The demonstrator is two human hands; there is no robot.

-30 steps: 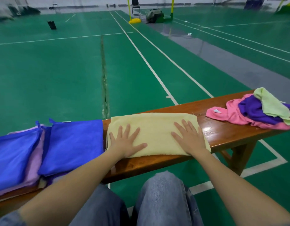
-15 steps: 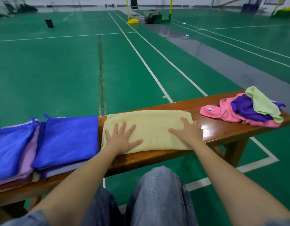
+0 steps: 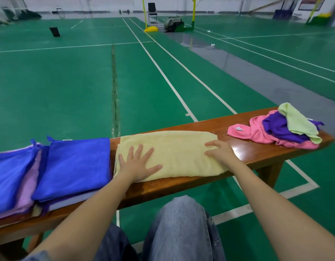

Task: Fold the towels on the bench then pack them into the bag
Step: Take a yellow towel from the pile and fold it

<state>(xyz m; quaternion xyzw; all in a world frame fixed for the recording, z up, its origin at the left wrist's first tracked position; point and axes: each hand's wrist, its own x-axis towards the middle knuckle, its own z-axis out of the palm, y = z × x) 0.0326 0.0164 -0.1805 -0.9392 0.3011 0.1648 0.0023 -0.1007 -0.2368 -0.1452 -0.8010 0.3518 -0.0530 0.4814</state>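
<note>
A folded yellow towel (image 3: pixel 174 153) lies across the middle of the wooden bench (image 3: pixel 181 185). My left hand (image 3: pixel 138 162) rests flat on its left part with the fingers spread. At the towel's right end my right hand (image 3: pixel 221 153) has its fingers curled and grips the cloth between thumb and fingers. Folded blue towels (image 3: pixel 74 166) and lilac ones (image 3: pixel 29 187) are stacked on the bench's left part. At the right end sits a loose heap: a pink towel (image 3: pixel 257 133), a purple towel (image 3: pixel 278 127) and a light green towel (image 3: pixel 296 121).
My jeans-clad knees (image 3: pixel 180 228) are just under the bench's near edge. Behind the bench stretches a green court floor (image 3: pixel 68 87) with white lines. Far back stand a chair (image 3: pixel 152 11), a dark bag (image 3: pixel 173 24) and yellow posts.
My right hand slid from lying flat on the yellow towel to its right end, and its fingers curled onto the cloth. My left hand stayed flat in place.
</note>
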